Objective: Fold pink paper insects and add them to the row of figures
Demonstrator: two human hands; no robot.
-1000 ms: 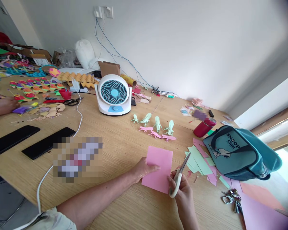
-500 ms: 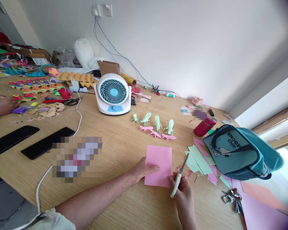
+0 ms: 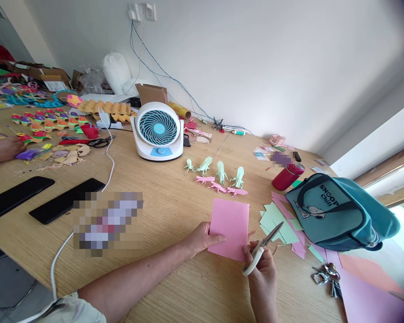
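Observation:
A rectangular sheet of pink paper (image 3: 230, 224) is raised over the table, pinched at its left edge by my left hand (image 3: 202, 242), thumb on top. My right hand (image 3: 262, 271) is closed around white-handled scissors (image 3: 256, 262), their blades pointing up and to the right, away from the sheet. Its thumb also touches the sheet's lower right corner. Beyond the sheet stand several folded green paper insects (image 3: 221, 172) and, in front of them, pink paper insects (image 3: 218, 186). Green paper pieces (image 3: 279, 222) lie to the right of the scissors.
A white fan (image 3: 159, 132) stands at the back. A teal bag (image 3: 336, 211), a red bottle (image 3: 287, 176) and keys (image 3: 328, 273) are on the right. Two black phone-like slabs (image 3: 67, 200) and a white cable (image 3: 55, 264) lie left. Another person's hand (image 3: 6, 149) rests far left.
The pink sheet has shifted slightly right and up with my left hand, tilting a little. The scissors have turned clockwise in my right hand, their tips now farther right.

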